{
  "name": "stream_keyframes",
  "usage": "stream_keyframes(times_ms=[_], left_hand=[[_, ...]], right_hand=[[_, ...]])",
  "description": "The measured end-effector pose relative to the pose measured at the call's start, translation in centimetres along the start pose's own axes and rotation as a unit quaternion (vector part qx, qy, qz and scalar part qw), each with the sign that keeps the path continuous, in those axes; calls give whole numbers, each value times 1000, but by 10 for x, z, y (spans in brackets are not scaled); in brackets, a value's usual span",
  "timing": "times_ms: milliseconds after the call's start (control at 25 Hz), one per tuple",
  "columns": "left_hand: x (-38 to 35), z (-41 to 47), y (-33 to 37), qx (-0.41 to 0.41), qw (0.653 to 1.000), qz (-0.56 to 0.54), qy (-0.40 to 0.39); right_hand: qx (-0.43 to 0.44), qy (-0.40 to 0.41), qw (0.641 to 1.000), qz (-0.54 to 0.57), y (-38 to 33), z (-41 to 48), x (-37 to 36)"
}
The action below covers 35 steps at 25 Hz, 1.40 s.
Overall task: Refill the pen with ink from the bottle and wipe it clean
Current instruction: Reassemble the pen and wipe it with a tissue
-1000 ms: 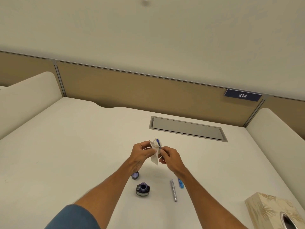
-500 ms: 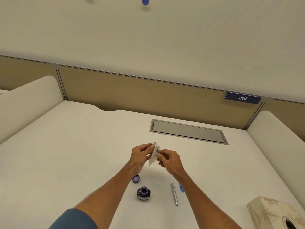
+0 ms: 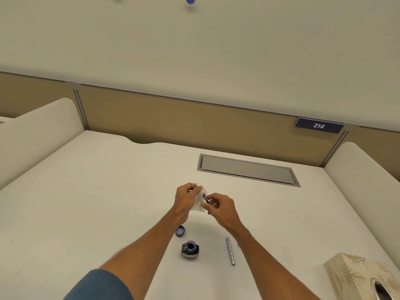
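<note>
Both hands [image 3: 187, 197] lowered — tissue [image 3: 198, 203] now wraps pen [image 3: 205, 197].

Both forearms are bare from the elbow down to the left hand [image 3: 186, 199] and the right hand [image 3: 223, 210], with no watch, ring or band visible on either wrist or on the fingers that show. A short blue-grey sleeve [image 3: 98, 285] covers the left upper arm, its rounded hem ending just above the elbow, in plain cloth without print or seam detail that can be made out. The right arm shows no sleeve at all up to the lower edge of the view.
</note>
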State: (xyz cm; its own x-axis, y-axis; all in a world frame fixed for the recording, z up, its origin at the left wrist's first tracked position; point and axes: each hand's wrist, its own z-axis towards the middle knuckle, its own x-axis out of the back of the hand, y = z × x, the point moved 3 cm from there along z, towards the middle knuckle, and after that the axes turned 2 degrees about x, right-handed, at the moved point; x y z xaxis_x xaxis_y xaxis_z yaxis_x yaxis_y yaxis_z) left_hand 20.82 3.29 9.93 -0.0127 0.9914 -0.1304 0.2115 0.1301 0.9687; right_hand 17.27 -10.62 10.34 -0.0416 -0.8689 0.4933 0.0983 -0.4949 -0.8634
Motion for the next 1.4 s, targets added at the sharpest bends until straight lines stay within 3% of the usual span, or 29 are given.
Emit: stream_keyframes(times_ms=[160,400,600,1000,1200,1400], left_hand=[[-1,1,7,-8,1000,4,-11],[3,-1,6,7,1000,7,-9],[4,0,14,3,1000,19,-10],[16,0,9,-7,999,19,32],[23,2,4,-2,995,-32,93],[23,-4,3,13,995,-78,65]], right_hand=[[-23,32,998,43,-1,2,-1],[-30,-14,998,50,3,0,-3],[-19,28,998,59,1,2,-1],[-33,-43,998,37,-3,-4,-3],[-66,-39,990,116,0,-10,-2],[-80,-26,981,175,-3,-8,2]])
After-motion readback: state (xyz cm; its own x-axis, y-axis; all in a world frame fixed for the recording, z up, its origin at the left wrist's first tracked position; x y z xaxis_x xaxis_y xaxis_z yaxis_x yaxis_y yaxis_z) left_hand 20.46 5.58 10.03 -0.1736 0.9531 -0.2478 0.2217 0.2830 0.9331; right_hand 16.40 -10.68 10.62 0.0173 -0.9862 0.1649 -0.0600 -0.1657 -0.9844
